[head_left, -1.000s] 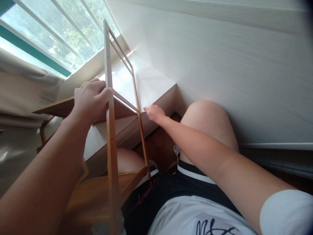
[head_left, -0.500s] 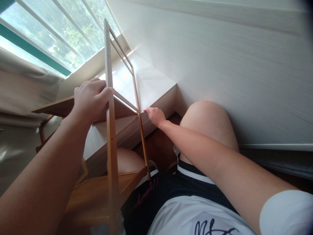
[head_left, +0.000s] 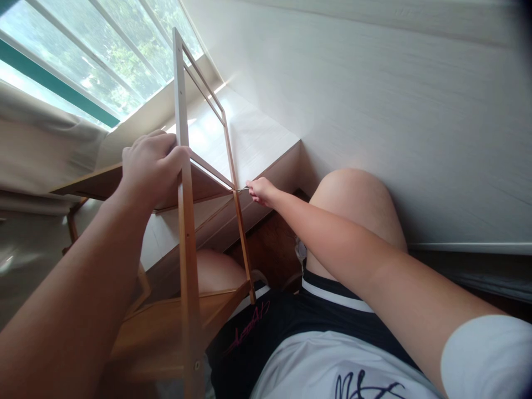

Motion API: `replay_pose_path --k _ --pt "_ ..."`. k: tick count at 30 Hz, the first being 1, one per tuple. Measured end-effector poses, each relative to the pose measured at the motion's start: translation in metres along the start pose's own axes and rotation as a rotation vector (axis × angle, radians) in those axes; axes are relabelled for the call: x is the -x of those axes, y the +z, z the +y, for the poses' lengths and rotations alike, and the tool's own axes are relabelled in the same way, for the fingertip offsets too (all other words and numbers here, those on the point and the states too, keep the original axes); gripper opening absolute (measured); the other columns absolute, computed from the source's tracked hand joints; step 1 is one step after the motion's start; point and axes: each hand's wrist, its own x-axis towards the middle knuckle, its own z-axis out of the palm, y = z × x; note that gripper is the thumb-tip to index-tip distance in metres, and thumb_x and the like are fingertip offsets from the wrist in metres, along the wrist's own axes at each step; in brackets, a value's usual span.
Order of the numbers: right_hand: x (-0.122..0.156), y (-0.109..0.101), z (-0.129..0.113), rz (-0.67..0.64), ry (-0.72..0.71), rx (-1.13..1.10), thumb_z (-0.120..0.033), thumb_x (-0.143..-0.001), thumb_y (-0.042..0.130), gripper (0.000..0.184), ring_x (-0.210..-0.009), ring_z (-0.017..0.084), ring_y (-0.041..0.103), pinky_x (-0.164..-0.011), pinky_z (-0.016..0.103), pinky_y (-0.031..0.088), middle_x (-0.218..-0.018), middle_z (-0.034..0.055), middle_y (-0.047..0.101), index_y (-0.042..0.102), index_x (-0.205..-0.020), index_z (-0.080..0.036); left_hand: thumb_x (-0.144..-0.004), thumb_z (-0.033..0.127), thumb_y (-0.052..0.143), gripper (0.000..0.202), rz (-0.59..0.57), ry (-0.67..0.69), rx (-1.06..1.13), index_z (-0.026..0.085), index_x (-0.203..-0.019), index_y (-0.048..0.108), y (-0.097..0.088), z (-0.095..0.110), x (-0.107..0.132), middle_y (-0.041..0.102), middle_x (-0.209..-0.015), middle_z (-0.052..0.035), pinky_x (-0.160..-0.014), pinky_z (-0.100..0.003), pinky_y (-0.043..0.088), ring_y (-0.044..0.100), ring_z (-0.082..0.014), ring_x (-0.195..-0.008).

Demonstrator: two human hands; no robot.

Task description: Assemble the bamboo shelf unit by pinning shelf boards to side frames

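A wooden shelf rack [head_left: 188,233] stands tilted between my knees, with two brown shelf boards and thin upright posts. My left hand [head_left: 152,163] is closed over the near post where the upper shelf board [head_left: 97,183] meets it. My right hand [head_left: 261,190] is pinched on a small thin metal tool [head_left: 242,189] whose tip touches the far post at the upper shelf's corner. The tool is too small to name.
A white wall [head_left: 374,111] rises close on the right. A white step or ledge [head_left: 249,138] lies behind the rack under a bright window [head_left: 83,61]. A beige curtain [head_left: 37,160] hangs at the left. My bare knees and dark shorts [head_left: 291,327] sit below the rack.
My right hand has drawn slightly up and closed into a pinch on the thin tool at the far post. The left hand keeps its grip; the view shifted a little.
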Motion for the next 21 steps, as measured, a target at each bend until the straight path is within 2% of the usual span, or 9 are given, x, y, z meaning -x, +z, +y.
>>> replay_pose_path --k 3,6,9,12,21 --pt "0.001 -0.004 -0.004 -0.011 0.031 0.022 -0.036 -0.096 0.039 0.035 -0.045 0.014 0.050 -0.049 0.026 0.041 -0.050 0.0017 0.051 0.054 -0.070 -0.017 -0.081 0.033 0.045 0.030 0.002 -0.005 -0.002 0.019 -0.059 0.030 -0.001 0.001 0.000 0.035 -0.065 0.0018 -0.058 -0.031 0.019 0.030 -0.0138 -0.062" --pt "0.000 -0.008 -0.004 0.090 -0.001 0.092 -0.039 -0.094 0.044 0.031 -0.074 0.022 0.064 -0.067 0.031 0.048 -0.080 0.0131 0.068 0.061 -0.085 -0.015 -0.082 0.034 0.044 0.030 -0.002 -0.004 -0.003 0.019 -0.059 0.030 -0.001 0.001 0.000 0.035 -0.066 0.0018 -0.059 -0.031 0.020 0.031 -0.0139 -0.063" --pt "-0.001 -0.011 -0.001 0.200 -0.076 0.279 -0.046 -0.095 0.040 0.042 -0.102 0.030 0.063 -0.083 0.037 0.046 -0.109 0.0199 0.068 0.065 -0.100 -0.013 -0.082 0.034 0.044 0.030 -0.007 -0.009 -0.009 0.019 -0.059 0.030 -0.001 0.001 0.000 0.036 -0.066 0.0017 -0.059 -0.031 0.020 0.032 -0.0142 -0.063" --pt "0.000 -0.012 0.002 0.187 -0.123 0.401 -0.049 -0.096 0.035 0.048 -0.105 0.031 0.063 -0.084 0.036 0.045 -0.111 0.0201 0.068 0.067 -0.105 -0.013 -0.081 0.034 0.043 0.030 -0.013 -0.012 -0.015 0.019 -0.060 0.031 -0.001 0.002 0.000 0.036 -0.066 0.0016 -0.059 -0.031 0.020 0.032 -0.0145 -0.063" --pt "0.004 -0.005 0.005 0.145 -0.236 0.475 -0.054 -0.097 0.028 0.055 -0.097 0.029 0.065 -0.075 0.032 0.043 -0.107 0.0173 0.070 0.069 -0.104 -0.017 -0.083 0.034 0.044 0.029 -0.027 -0.015 -0.004 0.020 -0.060 0.032 -0.002 0.003 0.000 0.037 -0.067 0.0011 -0.059 -0.032 0.021 0.034 -0.0151 -0.065"
